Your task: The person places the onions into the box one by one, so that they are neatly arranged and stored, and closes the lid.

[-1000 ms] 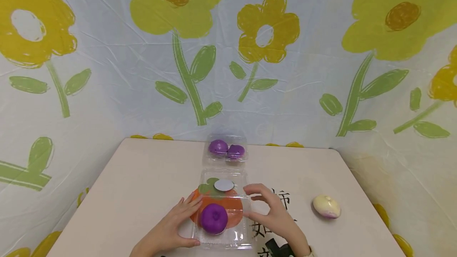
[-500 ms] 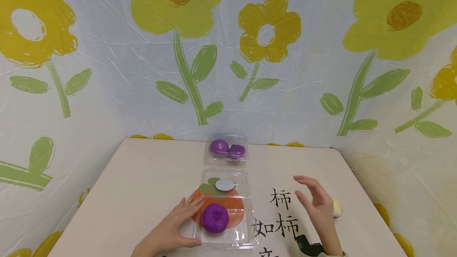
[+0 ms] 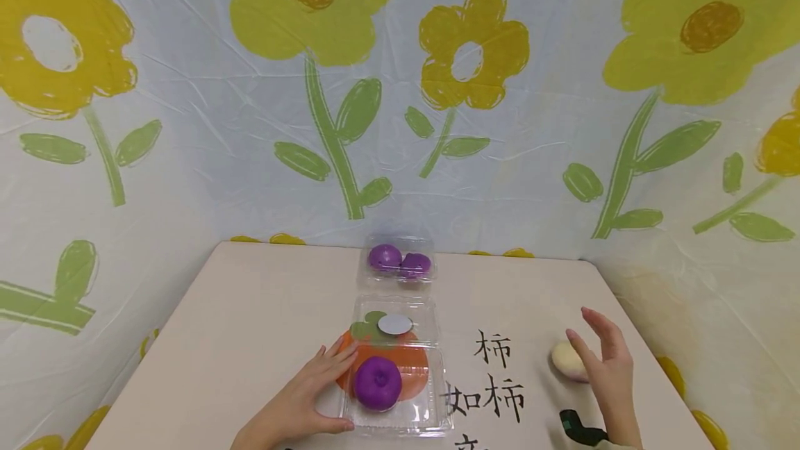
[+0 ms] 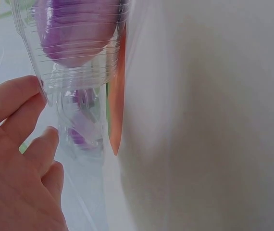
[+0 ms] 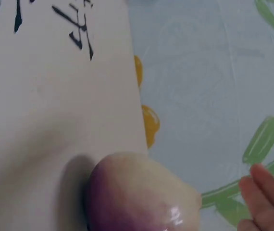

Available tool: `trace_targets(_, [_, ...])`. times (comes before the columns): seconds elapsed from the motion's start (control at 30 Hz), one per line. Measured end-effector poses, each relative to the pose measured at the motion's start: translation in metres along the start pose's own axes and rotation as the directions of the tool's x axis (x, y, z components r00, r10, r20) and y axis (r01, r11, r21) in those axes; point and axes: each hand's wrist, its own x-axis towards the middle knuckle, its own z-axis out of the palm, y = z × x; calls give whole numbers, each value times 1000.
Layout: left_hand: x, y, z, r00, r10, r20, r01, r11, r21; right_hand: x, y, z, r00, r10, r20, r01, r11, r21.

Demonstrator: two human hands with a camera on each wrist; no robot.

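Nearest the person, at the front edge of the table (image 3: 250, 311), the left hand (image 3: 300, 401) lies against the left side of an open clear plastic clamshell box (image 3: 431, 394); its fingers are straight and slightly spread along the box wall, the thumb laid along the front corner. From the left wrist view the fingertips (image 4: 29, 89) touch the ribbed wall of the box (image 4: 79, 77) without curling round it. Inside the box's near half sits 1 round purple bun (image 3: 378, 382), over an orange persimmon picture (image 3: 415, 373) printed on the table. The box's lid half (image 3: 392, 311) lies flat just behind, a white round sticker (image 3: 395, 324) on it.

To the right, black brush characters (image 3: 494, 373) are printed on the tabletop. Beyond them, the right hand (image 3: 603, 367) is raised just beside a cream-and-purple bun (image 3: 565, 360), fingers straight and apart, holding nothing; a black band (image 3: 578, 429) shows at the wrist. The right wrist view shows this bun (image 5: 142, 192) resting on the table near its edge, pale on top and purple low on 1 side, with the fingertips (image 5: 267, 185) close by but not touching.

Farther back, well apart from both hands, a closed clear box (image 3: 400, 262) holds 2 purple buns (image 3: 384, 256). Behind the table hangs a white cloth with big yellow flowers (image 3: 469, 54).
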Motion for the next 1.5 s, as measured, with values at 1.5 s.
trace_targets(1.5, [1,3,-1,1000,-24,7,24,1000,5,4,15,-16,895,320,312,-189,904,-384])
